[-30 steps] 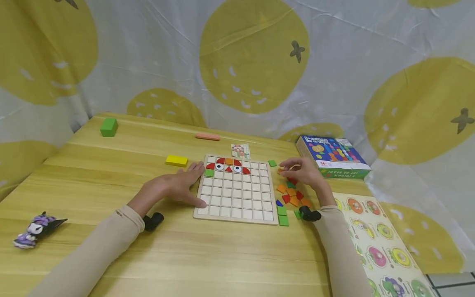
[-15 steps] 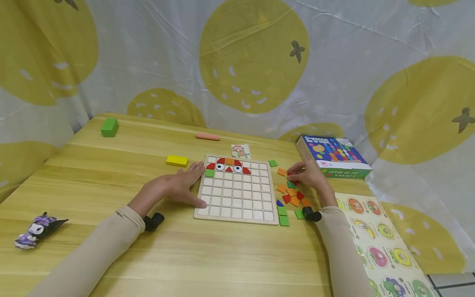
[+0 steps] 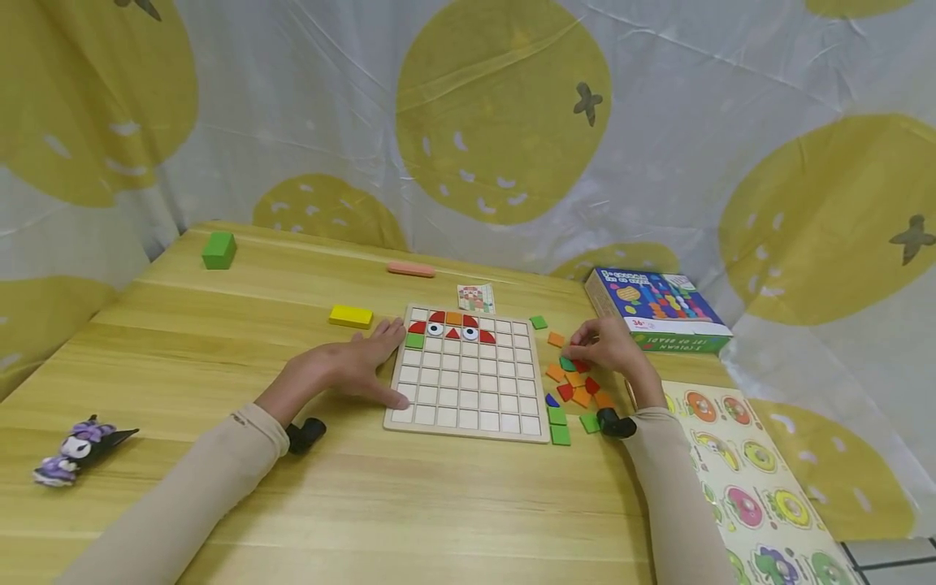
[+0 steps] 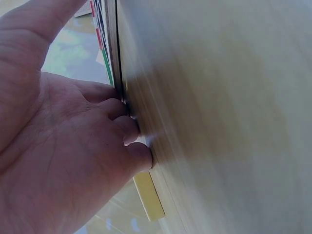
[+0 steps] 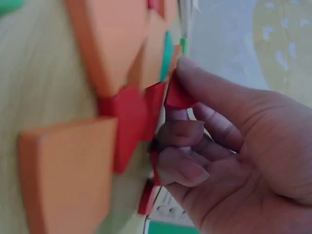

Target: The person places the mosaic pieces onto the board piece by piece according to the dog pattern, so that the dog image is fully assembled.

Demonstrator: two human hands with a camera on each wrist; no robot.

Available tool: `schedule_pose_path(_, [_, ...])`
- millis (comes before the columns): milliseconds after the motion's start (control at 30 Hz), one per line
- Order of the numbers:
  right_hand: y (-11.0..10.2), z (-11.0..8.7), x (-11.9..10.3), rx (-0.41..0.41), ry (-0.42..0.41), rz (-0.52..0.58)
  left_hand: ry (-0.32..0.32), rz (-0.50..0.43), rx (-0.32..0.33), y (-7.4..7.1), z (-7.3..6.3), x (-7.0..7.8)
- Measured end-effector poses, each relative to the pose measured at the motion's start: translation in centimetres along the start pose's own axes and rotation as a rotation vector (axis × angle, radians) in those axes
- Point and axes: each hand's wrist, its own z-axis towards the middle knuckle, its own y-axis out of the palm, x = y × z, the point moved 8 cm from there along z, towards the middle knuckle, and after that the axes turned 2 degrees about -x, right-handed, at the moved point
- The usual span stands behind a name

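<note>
The wood-grained desk (image 3: 439, 520) is backed by a sheet (image 3: 329, 97) printed with yellow fruit. A gridded board (image 3: 468, 379), nearly square, is laid flat and slightly askew on it, the eyed tiles (image 3: 470, 333) set toward its far edge. The board's left edge is touched by the left hand (image 3: 353, 367), fingers extended and thumb spread. Beyond its right edge, over scattered tiles (image 3: 575, 379), a red tile (image 5: 178, 93) is pinched by the right hand (image 3: 608, 343) between thumb and finger; its long axis cannot be told.
</note>
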Motion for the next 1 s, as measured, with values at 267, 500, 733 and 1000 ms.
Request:
schedule_pose_path(267, [1.8, 0.5, -4.4, -0.080, -0.081, 0.209, -0.005, 0.009, 0.003, -0.1, 0.1, -0.1])
schedule_pose_path(500, [5.3, 1.6, -8.7, -0.166, -0.141, 0.280, -0.016, 0.004, 0.005, -0.2, -0.1, -0.3])
schedule_pose_path(733, [8.5, 2.4, -11.2, -0.334, -0.162, 0.368, 0.002, -0.002, 0.005, 0.0, 0.0, -0.2])
schedule_pose_path(1000, [10.5, 4.0, -13.7, -0.324, -0.189, 0.302, 0.000, 0.004, 0.007, -0.1, 0.0, 0.0])
